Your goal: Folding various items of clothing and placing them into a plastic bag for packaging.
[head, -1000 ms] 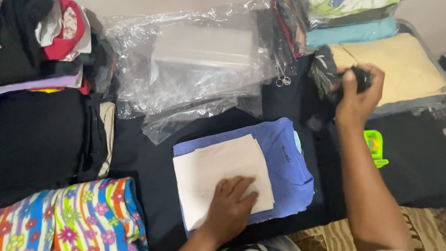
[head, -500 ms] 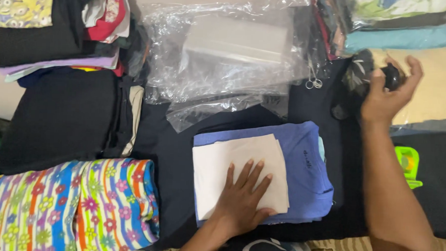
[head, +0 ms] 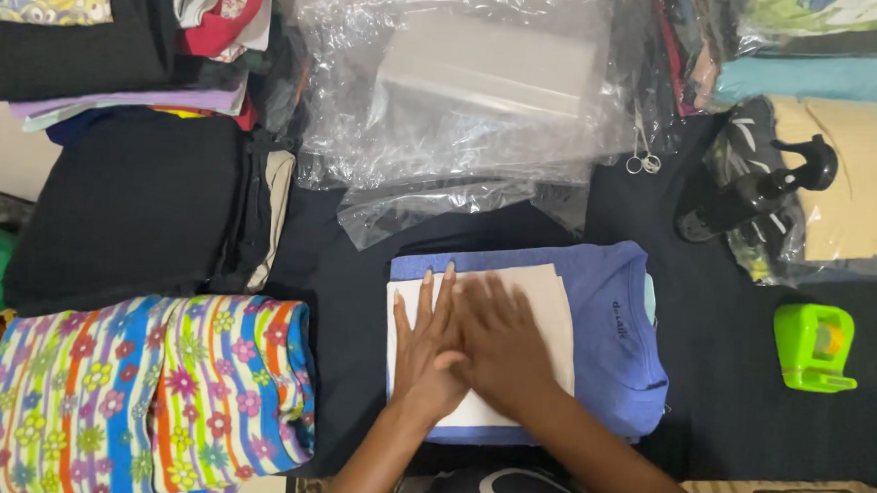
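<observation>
Folded blue cotton T-shirt [head: 612, 333] under white card sheet [head: 554, 301] | we pressed left hand [head: 429, 340] and right hand [head: 498, 343] flat, grip open, clasping nothing

Open dark cloth [head: 723, 387] right of the blue shirt [head: 612, 333], up to the green tape dispenser [head: 815, 345]. Narrow dark strip between shirt and flowered stack [head: 146, 392] on the left. Behind the shirt, crumpled plastic bags [head: 464, 110] block the way; black spray bottle [head: 756, 191] lies rear right.
</observation>
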